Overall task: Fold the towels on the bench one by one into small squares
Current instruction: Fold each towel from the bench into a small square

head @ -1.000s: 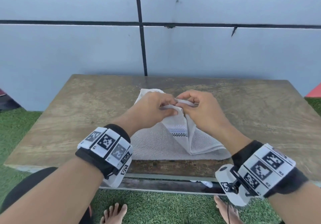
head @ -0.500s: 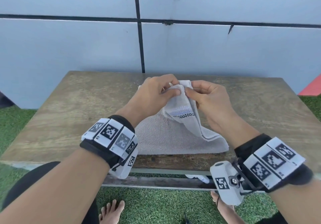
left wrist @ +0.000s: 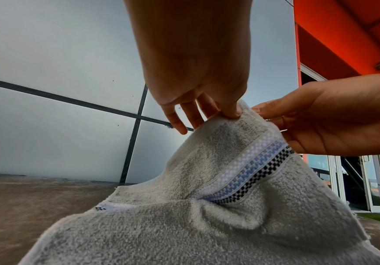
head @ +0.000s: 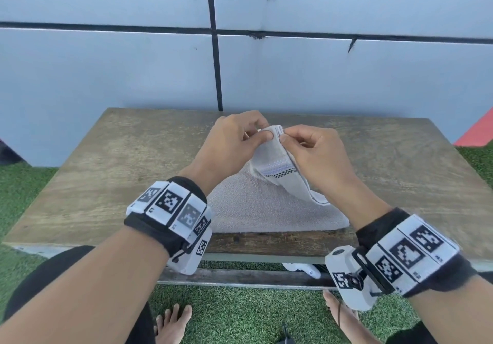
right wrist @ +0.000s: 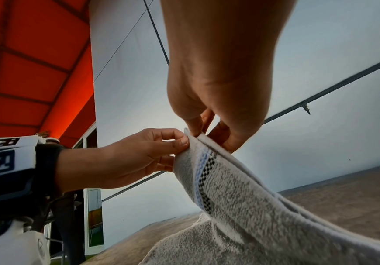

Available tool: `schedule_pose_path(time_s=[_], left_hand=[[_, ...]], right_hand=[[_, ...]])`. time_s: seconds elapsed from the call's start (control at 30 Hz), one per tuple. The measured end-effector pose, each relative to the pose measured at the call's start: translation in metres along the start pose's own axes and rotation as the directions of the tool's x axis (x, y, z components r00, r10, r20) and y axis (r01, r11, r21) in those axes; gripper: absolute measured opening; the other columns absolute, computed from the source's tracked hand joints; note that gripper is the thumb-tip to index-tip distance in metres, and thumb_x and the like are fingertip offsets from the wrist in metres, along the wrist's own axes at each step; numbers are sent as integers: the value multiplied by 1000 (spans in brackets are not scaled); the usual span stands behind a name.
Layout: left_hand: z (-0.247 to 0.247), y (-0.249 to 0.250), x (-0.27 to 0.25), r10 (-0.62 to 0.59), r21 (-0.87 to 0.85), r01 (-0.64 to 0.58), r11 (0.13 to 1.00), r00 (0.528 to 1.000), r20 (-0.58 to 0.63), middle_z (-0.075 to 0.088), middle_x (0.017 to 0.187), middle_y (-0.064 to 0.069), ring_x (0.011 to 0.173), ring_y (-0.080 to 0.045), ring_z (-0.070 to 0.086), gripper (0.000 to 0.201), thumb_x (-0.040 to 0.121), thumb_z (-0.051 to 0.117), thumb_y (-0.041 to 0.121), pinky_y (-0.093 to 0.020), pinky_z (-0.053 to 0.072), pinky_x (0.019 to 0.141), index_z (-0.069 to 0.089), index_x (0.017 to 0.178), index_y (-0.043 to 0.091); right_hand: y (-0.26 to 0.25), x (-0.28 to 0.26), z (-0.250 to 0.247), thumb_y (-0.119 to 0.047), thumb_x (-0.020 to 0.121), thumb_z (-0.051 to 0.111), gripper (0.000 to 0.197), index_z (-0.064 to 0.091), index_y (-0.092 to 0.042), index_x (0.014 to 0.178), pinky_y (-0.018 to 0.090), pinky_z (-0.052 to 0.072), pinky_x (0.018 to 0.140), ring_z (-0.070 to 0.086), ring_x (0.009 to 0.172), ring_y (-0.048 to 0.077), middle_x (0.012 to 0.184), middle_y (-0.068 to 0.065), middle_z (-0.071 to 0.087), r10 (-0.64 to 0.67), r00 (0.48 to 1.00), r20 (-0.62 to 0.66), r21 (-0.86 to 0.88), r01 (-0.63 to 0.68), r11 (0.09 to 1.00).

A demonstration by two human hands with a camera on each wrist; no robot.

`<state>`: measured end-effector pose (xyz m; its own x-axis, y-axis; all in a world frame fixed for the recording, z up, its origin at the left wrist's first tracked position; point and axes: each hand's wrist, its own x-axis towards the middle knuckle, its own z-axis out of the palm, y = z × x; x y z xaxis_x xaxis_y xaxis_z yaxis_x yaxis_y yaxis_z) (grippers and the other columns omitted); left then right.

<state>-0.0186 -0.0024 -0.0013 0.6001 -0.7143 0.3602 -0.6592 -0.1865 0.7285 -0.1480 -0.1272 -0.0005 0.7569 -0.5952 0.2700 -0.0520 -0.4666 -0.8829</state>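
The towel (head: 269,207) is a light grey terry cloth with a woven band of white, blue and black checks near one end. Most of it lies on the wooden tabletop (head: 112,173) close to the near edge, while one corner is lifted into a peak above the middle. The left hand (head: 234,146) has a narrow grip on that raised corner, thumb and forefinger pinching the hem. The right hand (head: 317,154) pinches the same edge just beside it, fingertips almost touching the left ones.

Judging by how it sags from the pinch and creases below the band, the cloth is soft, limp and light; it will hold no shape of its own and will drape wherever it is not supported. The looped pile looks grippy, so slipping seems unlikely. The hemmed edge and corners are the firmest places to take hold. Sliding the two grips apart along the hem should pull that edge straight before laying it over
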Motion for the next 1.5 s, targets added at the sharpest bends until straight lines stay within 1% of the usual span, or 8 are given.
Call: schedule_pose_path(time_s=[0.4, 0.5, 0.57, 0.7, 0.9, 1.27, 1.43, 1.5], left_hand=[[4, -1, -1, 40, -64, -39, 997, 999, 13, 72, 103, 5, 92, -8, 66, 13, 90, 71, 16, -12, 46, 75, 67, 80, 8], [3, 1, -1, 24, -79, -21, 997, 999, 44, 74, 99, 9, 91, -5, 67, 13, 91, 69, 15, -16, 49, 78, 65, 80, 8], [3, -1, -1, 18, -61, -15, 998, 998, 58, 74, 92, 5, 87, -14, 68, 14, 91, 68, 19, -32, 53, 81, 65, 80, 11], [4, -4, 0, 17, -12, -16, 1000, 997, 72, 70, 80, -1, 79, -28, 66, 16, 89, 68, 27, -48, 53, 78, 64, 79, 16], [8, -4, 1, 72, 3, -73, 997, 995, 63, 67, 76, 7, 86, -17, 62, 22, 92, 67, 31, -47, 50, 83, 62, 75, 17], [12, -1, 1, 83, 0, -83, 997, 993, 82, 67, 75, 3, 82, -18, 61, 22, 92, 68, 27, -43, 50, 81, 63, 76, 13], [10, 8, -1, 45, -74, -35, 997, 990, 136, 67, 72, 1, 62, -3, 55, 21, 91, 72, 26, -19, 41, 61, 68, 78, 9], [8, 7, -2, 32, -73, -20, 997, 984, 176, 63, 69, -8, 59, -10, 50, 29, 90, 73, 27, -24, 39, 59, 66, 74, 4]], right_hand=[[-6, -4, -4, -17, 92, 69, 16, 80, -27, 87, 11, 50, 63, 66, 68, -5, 77, -17, 75, 81, 994, 70, 38, -84, 996], [-7, -5, -5, -18, 92, 69, 17, 80, -30, 87, 27, 57, 79, 73, 83, 7, 82, -13, 77, 103, 991, 82, 48, -107, 993], [-6, -5, -5, -20, 92, 69, 16, 81, -28, 88, 41, 58, 88, 74, 87, 14, 84, -7, 78, 121, 988, 97, 49, -127, 991], [-6, -4, -5, -27, 92, 67, 15, 81, -27, 87, 50, 56, 89, 71, 89, 26, 83, -2, 77, 129, 984, 125, 67, -139, 988], [0, -5, -2, -36, 89, 72, 13, 78, -25, 85, 10, 42, 63, 59, 64, -4, 73, -11, 72, 61, 997, 55, 38, -63, 997], [6, -3, 0, -29, 92, 68, 13, 72, -18, 86, 17, 36, 55, 45, 47, 0, 67, -12, 63, 31, 1000, -4, 17, -31, 999], [4, -3, -5, -24, 95, 65, 13, 71, -16, 87, 10, 34, 52, 49, 49, -1, 66, -14, 61, -1, 1000, -3, 7, 1, 1000], [2, -2, -9, -22, 96, 64, 12, 70, -16, 89, 10, 37, 56, 52, 56, -2, 74, -10, 65, -27, 1000, 7, 10, 27, 1000]])
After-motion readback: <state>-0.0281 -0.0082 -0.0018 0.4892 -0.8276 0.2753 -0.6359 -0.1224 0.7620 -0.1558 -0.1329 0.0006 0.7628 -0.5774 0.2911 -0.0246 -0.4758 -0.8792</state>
